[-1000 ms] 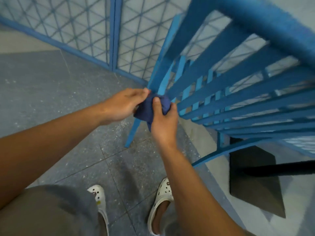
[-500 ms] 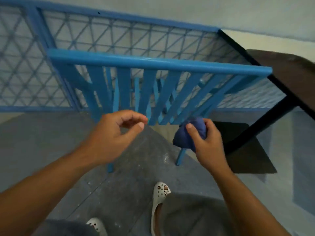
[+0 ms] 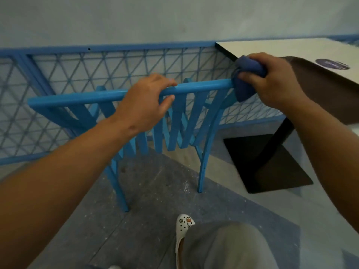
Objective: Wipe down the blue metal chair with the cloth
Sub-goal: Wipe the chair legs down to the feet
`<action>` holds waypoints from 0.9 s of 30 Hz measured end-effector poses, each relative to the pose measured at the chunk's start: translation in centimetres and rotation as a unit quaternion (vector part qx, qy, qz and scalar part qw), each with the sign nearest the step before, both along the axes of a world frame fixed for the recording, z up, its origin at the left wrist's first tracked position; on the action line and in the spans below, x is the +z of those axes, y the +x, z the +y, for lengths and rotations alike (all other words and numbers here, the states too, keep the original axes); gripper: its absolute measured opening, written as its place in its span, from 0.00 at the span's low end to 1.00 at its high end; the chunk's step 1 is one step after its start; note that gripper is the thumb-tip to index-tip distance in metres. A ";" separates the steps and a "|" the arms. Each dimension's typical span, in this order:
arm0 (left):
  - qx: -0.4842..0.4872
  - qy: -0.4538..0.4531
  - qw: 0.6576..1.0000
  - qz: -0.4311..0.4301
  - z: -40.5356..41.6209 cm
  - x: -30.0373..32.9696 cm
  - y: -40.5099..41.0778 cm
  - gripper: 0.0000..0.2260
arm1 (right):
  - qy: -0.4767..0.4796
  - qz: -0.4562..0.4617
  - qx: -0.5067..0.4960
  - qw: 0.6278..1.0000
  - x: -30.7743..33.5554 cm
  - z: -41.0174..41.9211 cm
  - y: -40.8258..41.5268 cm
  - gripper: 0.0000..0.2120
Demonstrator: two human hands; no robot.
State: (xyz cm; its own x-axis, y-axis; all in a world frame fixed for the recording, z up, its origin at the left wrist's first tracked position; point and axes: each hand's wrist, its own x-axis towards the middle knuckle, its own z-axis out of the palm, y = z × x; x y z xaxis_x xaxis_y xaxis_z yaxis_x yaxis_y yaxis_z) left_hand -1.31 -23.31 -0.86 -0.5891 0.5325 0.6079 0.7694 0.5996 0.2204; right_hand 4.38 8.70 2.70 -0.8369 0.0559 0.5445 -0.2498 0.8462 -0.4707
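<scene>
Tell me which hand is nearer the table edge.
Right. The right hand holds the cloth at the chair rail's end, just below the table corner. The left hand grips mid-rail, farther away.

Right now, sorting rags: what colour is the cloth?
Dark blue cloth, seen from the head view.

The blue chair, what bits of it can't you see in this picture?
Head view only:
- The chair seat: behind the back slats and the left hand, so it cannot be made out.
- The right end of its top rail: wrapped by the cloth in the right hand.
- Its front legs: not visible past the slats.
- The round sticker on the table: print too blurred to read.
</scene>
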 end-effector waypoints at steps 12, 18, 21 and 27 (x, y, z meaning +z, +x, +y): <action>0.047 -0.039 0.997 0.039 -1.6 -1.0 -1.6 0.20 | 0.030 -0.047 0.032 0.998 -0.4 -1.3 -0.8 0.13; 0.033 -0.045 0.998 0.041 -2.9 -0.9 -1.2 0.22 | -0.001 -0.047 0.031 0.998 -0.2 -2.1 -0.2 0.12; 0.033 -0.047 0.997 0.042 -4.6 -1.1 -1.0 0.21 | -0.009 -0.027 0.031 0.999 -0.5 -3.5 0.4 0.11; 0.009 -0.032 0.998 0.049 -9.4 -0.7 0.5 0.18 | 0.011 0.009 0.034 0.999 -1.0 -7.7 2.5 0.10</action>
